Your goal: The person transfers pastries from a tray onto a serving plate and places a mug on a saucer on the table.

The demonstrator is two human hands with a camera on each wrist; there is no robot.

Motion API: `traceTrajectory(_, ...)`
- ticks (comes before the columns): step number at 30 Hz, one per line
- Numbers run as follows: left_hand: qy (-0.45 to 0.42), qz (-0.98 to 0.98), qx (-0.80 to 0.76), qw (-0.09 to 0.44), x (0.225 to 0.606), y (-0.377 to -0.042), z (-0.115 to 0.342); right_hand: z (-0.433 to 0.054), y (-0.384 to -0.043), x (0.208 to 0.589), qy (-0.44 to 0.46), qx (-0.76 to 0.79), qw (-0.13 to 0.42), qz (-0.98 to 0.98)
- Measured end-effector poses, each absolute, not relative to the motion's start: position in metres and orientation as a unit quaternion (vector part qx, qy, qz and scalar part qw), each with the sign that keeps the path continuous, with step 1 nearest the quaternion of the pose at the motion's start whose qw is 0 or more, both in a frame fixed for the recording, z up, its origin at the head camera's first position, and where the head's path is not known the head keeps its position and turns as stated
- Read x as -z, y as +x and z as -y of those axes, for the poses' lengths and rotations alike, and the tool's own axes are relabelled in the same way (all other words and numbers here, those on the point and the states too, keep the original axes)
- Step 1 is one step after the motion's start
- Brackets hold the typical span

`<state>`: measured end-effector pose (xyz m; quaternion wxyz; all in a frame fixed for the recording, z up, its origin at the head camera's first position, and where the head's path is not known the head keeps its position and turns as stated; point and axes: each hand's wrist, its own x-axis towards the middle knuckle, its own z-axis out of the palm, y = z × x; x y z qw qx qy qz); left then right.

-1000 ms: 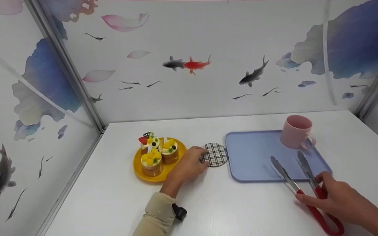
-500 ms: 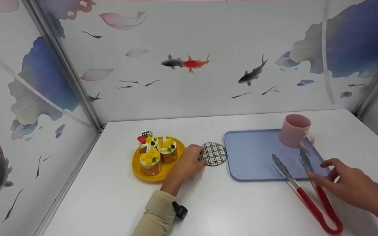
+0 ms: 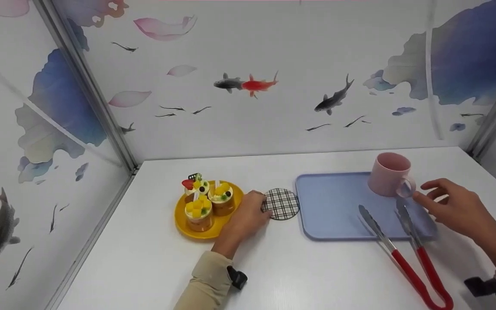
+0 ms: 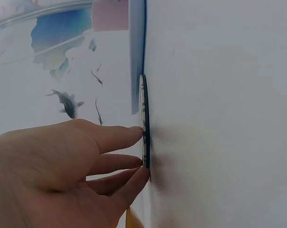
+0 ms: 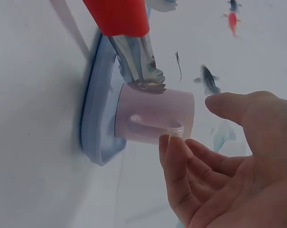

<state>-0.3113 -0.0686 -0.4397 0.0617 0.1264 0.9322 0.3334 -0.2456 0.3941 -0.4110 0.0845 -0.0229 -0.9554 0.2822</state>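
Observation:
My left hand (image 3: 248,213) holds the left edge of a round checked coaster (image 3: 282,204), which lies flat on the table. In the left wrist view, thumb and fingers meet at the rim of the coaster (image 4: 144,114). Beside its handle, a pink mug (image 3: 388,174) has my right hand (image 3: 457,206), fingers parted and gripping nothing. The right wrist view shows the fingertips over the handle of the mug (image 5: 157,111); whether they touch cannot be told. Red-handled tongs (image 3: 420,275) lie spread, tips over the blue tray (image 3: 330,206), where the mug stands at the back right.
Left of the coaster is a yellow plate (image 3: 179,224) with three fruit-topped dessert cups (image 3: 199,217), close by my left wrist. The tray's left edge lies against the coaster. White panels with painted fish enclose the table's back and sides.
My right hand has let go of the tongs, leaving them on the table and tray, and has moved up toward the mug's handle. The left hand stays at the coaster.

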Motion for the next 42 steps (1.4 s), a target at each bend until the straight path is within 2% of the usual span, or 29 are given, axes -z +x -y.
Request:
traceTrajectory(4,0.127,-0.933,-0.330,0.062,0.440,-0.311,0.065,-0.399,-0.259,0.416,-0.027,-0.299,0.096,0.949)
traceTrajectory(13,0.144,-0.933,-0.325,0.054,0.441,-0.310,0.061,-0.413,-0.277,0.424,0.006,-0.307,0.051,0.950)
traceTrajectory(20,0.158,-0.933,-0.320,0.045,0.440,-0.311,0.062,-0.419,-0.278,0.435,0.026,-0.326,0.056,0.943)
traceTrajectory(33,0.151,-0.928,-0.339,0.045,0.444,-0.310,0.072,-0.406,-0.284,0.439,0.022,-0.369,0.022,0.929)
traceTrajectory(42,0.138,-0.926,-0.346,0.060,0.444,-0.312,0.071,-0.404,-0.285,0.440,0.016,-0.371,0.050,0.927)
